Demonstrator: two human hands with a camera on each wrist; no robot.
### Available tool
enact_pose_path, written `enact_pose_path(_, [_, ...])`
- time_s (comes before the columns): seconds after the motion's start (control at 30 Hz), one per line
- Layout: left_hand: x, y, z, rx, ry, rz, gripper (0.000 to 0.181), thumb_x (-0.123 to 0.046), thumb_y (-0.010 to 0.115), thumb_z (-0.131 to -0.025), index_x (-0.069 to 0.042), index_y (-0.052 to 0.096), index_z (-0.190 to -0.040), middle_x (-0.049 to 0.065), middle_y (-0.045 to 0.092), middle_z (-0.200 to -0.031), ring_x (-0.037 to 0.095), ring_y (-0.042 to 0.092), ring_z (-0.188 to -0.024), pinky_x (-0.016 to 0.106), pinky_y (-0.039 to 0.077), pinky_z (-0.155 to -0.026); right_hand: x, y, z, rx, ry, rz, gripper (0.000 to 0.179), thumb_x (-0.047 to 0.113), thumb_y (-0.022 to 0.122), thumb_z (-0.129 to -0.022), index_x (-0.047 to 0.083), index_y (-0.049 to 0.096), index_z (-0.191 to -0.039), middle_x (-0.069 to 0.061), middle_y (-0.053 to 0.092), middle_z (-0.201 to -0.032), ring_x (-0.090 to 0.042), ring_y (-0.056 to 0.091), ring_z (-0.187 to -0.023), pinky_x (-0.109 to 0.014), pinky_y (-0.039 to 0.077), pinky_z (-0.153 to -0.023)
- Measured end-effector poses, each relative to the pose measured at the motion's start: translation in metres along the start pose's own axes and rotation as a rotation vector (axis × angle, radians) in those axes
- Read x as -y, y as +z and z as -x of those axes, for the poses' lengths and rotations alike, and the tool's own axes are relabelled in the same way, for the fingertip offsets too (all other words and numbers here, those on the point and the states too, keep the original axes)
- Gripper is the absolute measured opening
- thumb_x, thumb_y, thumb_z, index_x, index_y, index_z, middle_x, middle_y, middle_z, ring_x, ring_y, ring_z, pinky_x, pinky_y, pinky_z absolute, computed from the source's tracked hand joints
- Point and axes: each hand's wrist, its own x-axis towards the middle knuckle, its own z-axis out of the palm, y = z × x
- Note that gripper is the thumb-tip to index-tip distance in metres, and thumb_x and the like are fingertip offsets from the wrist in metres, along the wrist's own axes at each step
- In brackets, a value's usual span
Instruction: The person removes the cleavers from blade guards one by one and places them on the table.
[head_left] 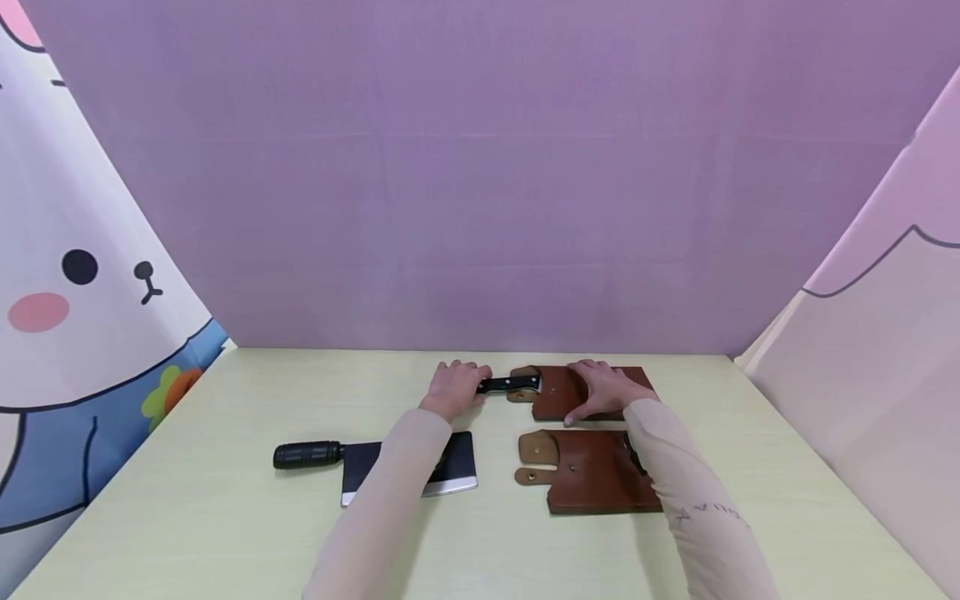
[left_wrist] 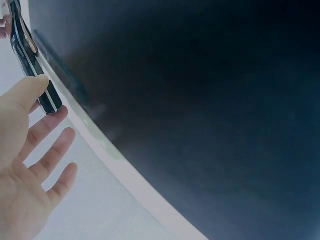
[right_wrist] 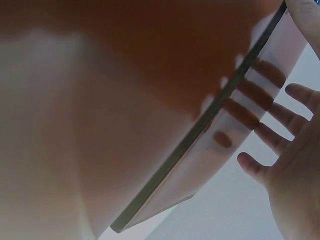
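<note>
In the head view, my left hand (head_left: 455,390) pinches the butt of a black riveted knife handle (head_left: 512,383) between thumb and index finger. The left wrist view shows the other fingers spread away from the handle (left_wrist: 35,65). That handle points out of the far brown leather knife sheath (head_left: 553,404); any blade is hidden inside. My right hand (head_left: 606,390) spans this sheath, thumb at its near edge and fingertips by the far edge. Under my left forearm lies a cleaver (head_left: 363,460) with a dark blade and black ribbed handle, partly covered by the sleeve.
A second brown leather sheath (head_left: 592,475) lies nearer, its snap straps pointing left and the right forearm over its right side. Everything lies on a pale wooden table (head_left: 225,533). A purple cloth wall (head_left: 480,208) stands behind, with printed cloth (head_left: 112,333) on the left.
</note>
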Motion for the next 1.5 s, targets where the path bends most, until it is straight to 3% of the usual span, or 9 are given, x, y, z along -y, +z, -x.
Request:
enact_pose_path(0.73, [0.0015,0.0025,0.0024,0.000,-0.004,0.055,0.033,-0.027,0.065,-0.085,-0.023,0.056,-0.117,0.000,0.064,-0.106,0.025,0.058,-0.096,0.045,0.043,-0.088,-0.0014,-0.0007,-0.0087,0.088,0.026,0.013,0.114,0.057,0.077,-0.059,0.009,0.019,-0.145,-0.020,0.023,-0.148,-0.043,0.020,-0.134,-0.067,0.019,-0.099])
enact_pose_path(1.5, [-0.0007,0.0035,0.0012,0.013,0.015,0.076,0.034,-0.025,0.061,-0.086,-0.021,0.056,-0.120,0.001,0.062,-0.110,0.024,0.058,-0.097,0.045,0.044,-0.087,0.0006,-0.0011,-0.0044,0.030,-0.051,0.028,0.107,0.055,0.078,-0.059,0.013,0.027,-0.144,-0.023,0.029,-0.144,-0.047,0.025,-0.130,-0.068,0.020,-0.098])
